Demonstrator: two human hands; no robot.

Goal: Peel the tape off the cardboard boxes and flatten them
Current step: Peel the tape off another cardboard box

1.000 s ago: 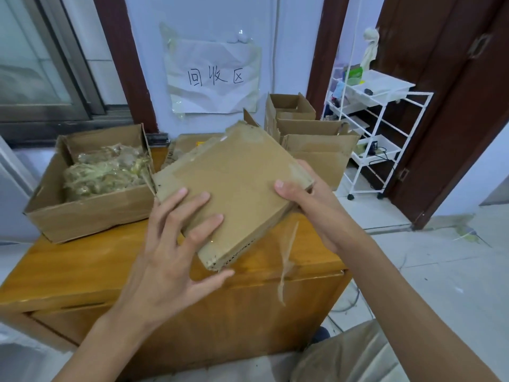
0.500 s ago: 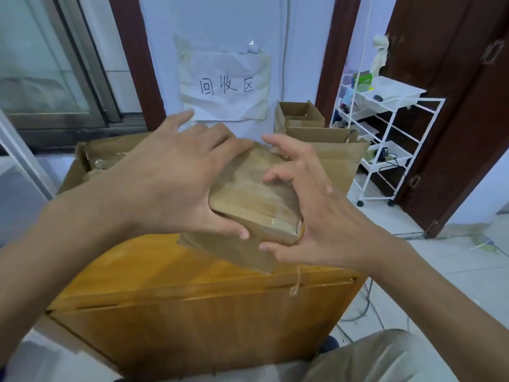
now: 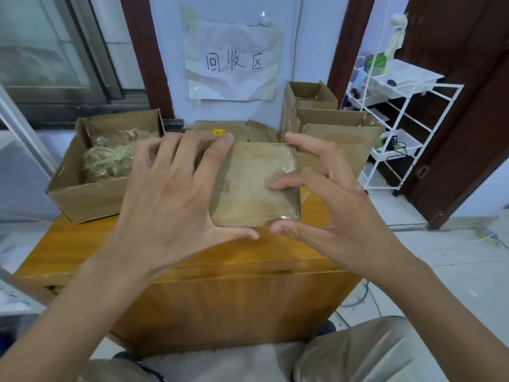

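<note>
A small brown cardboard box (image 3: 248,186) with glossy clear tape over its near face is held up above the wooden cabinet (image 3: 209,260). My left hand (image 3: 170,194) grips its left side, fingers spread over the top and thumb under the bottom edge. My right hand (image 3: 327,199) holds the right side, thumb at the bottom corner and one finger lying across the taped face. The box's far side is hidden.
An open box (image 3: 82,197) of crumpled tape sits at the cabinet's left. Flattened cardboard (image 3: 237,130) lies behind the held box. Open boxes (image 3: 333,128) stand at the back right. A white wire rack (image 3: 399,111) stands by the dark door.
The box has turned from a tilted flat pose to face me squarely. Both hands have shifted from its ends to its sides, and the hanging tape strip is out of sight.
</note>
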